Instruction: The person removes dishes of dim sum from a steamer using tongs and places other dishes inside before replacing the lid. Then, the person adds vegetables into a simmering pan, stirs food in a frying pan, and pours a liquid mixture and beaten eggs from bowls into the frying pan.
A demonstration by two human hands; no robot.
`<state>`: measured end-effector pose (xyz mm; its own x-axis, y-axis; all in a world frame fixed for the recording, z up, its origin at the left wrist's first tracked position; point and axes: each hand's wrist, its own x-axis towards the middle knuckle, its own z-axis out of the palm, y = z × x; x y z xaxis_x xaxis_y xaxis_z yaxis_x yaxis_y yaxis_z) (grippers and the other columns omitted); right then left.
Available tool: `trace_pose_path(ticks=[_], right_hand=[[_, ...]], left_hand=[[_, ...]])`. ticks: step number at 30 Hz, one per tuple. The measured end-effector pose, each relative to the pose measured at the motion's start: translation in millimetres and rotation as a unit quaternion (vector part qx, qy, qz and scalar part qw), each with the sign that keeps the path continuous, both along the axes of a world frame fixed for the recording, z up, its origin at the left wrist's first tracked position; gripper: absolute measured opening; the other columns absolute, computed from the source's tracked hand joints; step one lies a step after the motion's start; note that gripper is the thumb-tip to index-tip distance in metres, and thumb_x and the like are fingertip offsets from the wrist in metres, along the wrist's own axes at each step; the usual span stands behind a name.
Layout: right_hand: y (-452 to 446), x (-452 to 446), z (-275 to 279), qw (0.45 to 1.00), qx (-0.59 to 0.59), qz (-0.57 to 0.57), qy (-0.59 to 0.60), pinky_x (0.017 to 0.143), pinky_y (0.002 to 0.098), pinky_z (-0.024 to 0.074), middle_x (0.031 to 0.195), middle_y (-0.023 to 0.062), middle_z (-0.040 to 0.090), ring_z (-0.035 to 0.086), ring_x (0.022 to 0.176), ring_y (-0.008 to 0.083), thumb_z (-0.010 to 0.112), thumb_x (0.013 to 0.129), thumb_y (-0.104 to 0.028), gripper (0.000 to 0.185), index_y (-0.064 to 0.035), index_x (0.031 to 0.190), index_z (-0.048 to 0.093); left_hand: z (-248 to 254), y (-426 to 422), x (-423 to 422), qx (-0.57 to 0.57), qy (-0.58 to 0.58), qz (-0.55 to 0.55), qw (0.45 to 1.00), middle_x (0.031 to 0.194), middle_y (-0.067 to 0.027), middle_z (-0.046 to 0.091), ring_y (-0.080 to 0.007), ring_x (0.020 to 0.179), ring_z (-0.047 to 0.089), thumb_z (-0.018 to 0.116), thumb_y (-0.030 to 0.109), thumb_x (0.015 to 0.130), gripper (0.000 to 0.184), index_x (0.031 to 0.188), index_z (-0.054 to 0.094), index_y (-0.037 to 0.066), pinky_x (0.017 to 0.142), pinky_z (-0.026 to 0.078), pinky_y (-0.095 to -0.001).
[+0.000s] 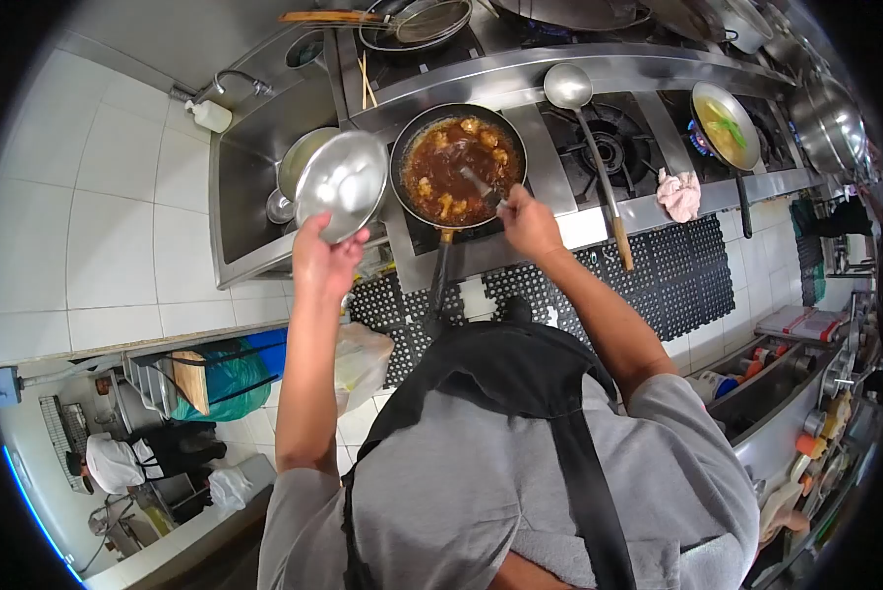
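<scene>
My left hand (328, 258) grips the lower rim of a shiny metal bowl (343, 185), tilted beside the left edge of a black frying pan (398, 177). In the pan are brown sauce (446, 162) and several browned pieces. My right hand (533, 222) is closed round the handle of a utensil (477, 181), whose end reaches into the sauce; its exact shape is blurred. The pan sits on the stove, its handle (441, 265) pointing toward my body.
A long ladle (599, 157) lies across the burner to the right. Further right are a pink cloth (678, 195) and a smaller pan (726, 126) over a blue flame. At left is a sink (240, 211). Another person (117, 462) is at lower left.
</scene>
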<state>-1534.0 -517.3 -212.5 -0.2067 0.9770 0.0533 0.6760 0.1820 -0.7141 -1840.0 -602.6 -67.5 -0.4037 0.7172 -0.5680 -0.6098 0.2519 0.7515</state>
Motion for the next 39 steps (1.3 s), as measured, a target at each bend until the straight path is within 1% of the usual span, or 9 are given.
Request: trace_pose_path(ticks=[3, 7, 11, 16, 20, 24, 30, 36, 39], right_hand=[[-18.0, 23.2, 17.9, 0.997, -0.037, 0.070, -0.024, 0.071, 0.0576, 0.0512, 0.080, 0.0263, 0.068, 0.067, 0.082, 0.0482, 0.067, 0.092, -0.017, 0.018, -0.0055, 0.096, 0.054], [-9.4, 69.9, 30.3, 0.993, -0.050, 0.013, -0.105, 0.071, 0.0561, 0.0529, 0.080, 0.0248, 0.069, 0.068, 0.081, 0.0479, 0.069, 0.092, -0.018, 0.019, -0.0049, 0.097, 0.056], [19.0, 30.8, 2.0, 0.999, 0.032, -0.016, -0.031, 0.071, 0.0564, 0.0529, 0.081, 0.0268, 0.069, 0.067, 0.081, 0.0497, 0.067, 0.092, -0.016, 0.017, -0.0039, 0.097, 0.056], [-2.1, 24.5, 22.5, 0.994, -0.063, 0.083, -0.044, 0.079, 0.0572, 0.0518, 0.087, 0.0260, 0.070, 0.068, 0.089, 0.0477, 0.067, 0.092, -0.015, 0.015, -0.0040, 0.096, 0.057], [5.6, 71.4, 35.3, 0.990, -0.069, 0.030, -0.118, 0.076, 0.0570, 0.0522, 0.085, 0.0251, 0.070, 0.068, 0.085, 0.0477, 0.069, 0.091, -0.018, 0.020, -0.0042, 0.097, 0.056], [25.1, 47.1, 10.1, 0.999, 0.012, 0.012, -0.046, 0.073, 0.0568, 0.0520, 0.082, 0.0249, 0.069, 0.067, 0.082, 0.0486, 0.071, 0.091, -0.020, 0.022, -0.0051, 0.096, 0.054], [-4.6, 65.4, 19.2, 0.995, -0.036, 0.068, -0.060, 0.070, 0.0551, 0.0525, 0.079, 0.0247, 0.069, 0.067, 0.079, 0.0482, 0.070, 0.091, -0.018, 0.018, -0.0050, 0.092, 0.057], [5.3, 48.0, 15.9, 0.999, -0.014, 0.026, -0.034, 0.070, 0.0533, 0.0528, 0.080, 0.0243, 0.069, 0.068, 0.081, 0.0468, 0.072, 0.089, -0.014, 0.018, -0.0034, 0.090, 0.057], [-14.0, 45.9, 27.9, 0.993, -0.065, 0.096, -0.026, 0.072, 0.0531, 0.0526, 0.081, 0.0245, 0.069, 0.068, 0.083, 0.0470, 0.072, 0.089, -0.014, 0.019, -0.0039, 0.091, 0.056]], left_hand=[[-9.1, -45.6, -15.8, -0.008, 0.005, 0.010, 1.000, 0.111, -0.0169, 0.066, -0.0295, 0.073, 0.065, 0.051, 0.026, 0.098, 0.045, 0.136, 0.048, 0.001, 0.055, 0.047, -0.0320], [-20.7, -106.2, -26.8, -0.038, 0.006, 0.045, 0.998, 0.106, -0.0162, 0.067, -0.0287, 0.069, 0.063, 0.052, 0.028, 0.096, 0.046, 0.134, 0.049, 0.001, 0.055, 0.047, -0.0322], [-33.7, -136.2, -24.5, -0.050, -0.011, 0.072, 0.996, 0.100, -0.0157, 0.068, -0.0283, 0.066, 0.062, 0.052, 0.028, 0.096, 0.043, 0.130, 0.052, 0.002, 0.054, 0.046, -0.0318], [-42.3, -156.9, -21.2, -0.074, -0.030, 0.098, 0.992, 0.101, -0.0147, 0.069, -0.0281, 0.067, 0.062, 0.052, 0.028, 0.096, 0.040, 0.128, 0.054, 0.004, 0.056, 0.046, -0.0335], [-52.2, -178.6, -23.9, -0.050, -0.035, 0.119, 0.991, 0.100, -0.0137, 0.070, -0.0281, 0.067, 0.062, 0.054, 0.028, 0.095, 0.041, 0.129, 0.054, 0.005, 0.057, 0.048, -0.0344], [-59.7, -193.2, -26.1, -0.058, -0.040, 0.097, 0.993, 0.106, -0.0131, 0.070, -0.0277, 0.075, 0.064, 0.055, 0.029, 0.094, 0.043, 0.130, 0.054, 0.006, 0.059, 0.049, -0.0355], [-57.5, -203.0, -10.3, -0.079, -0.015, 0.171, 0.982, 0.092, -0.0115, 0.070, -0.0266, 0.061, 0.063, 0.055, 0.028, 0.093, 0.035, 0.120, 0.057, 0.005, 0.053, 0.048, -0.0326], [-84.2, -227.5, -26.3, -0.062, -0.044, 0.080, 0.994, 0.120, -0.0160, 0.066, -0.0294, 0.090, 0.066, 0.054, 0.028, 0.096, 0.044, 0.132, 0.052, 0.003, 0.064, 0.052, -0.0386], [-67.4, -210.7, -2.7, -0.092, -0.030, 0.188, 0.977, 0.095, -0.0130, 0.069, -0.0280, 0.061, 0.063, 0.053, 0.028, 0.095, 0.038, 0.124, 0.054, 0.004, 0.053, 0.049, -0.0328]])
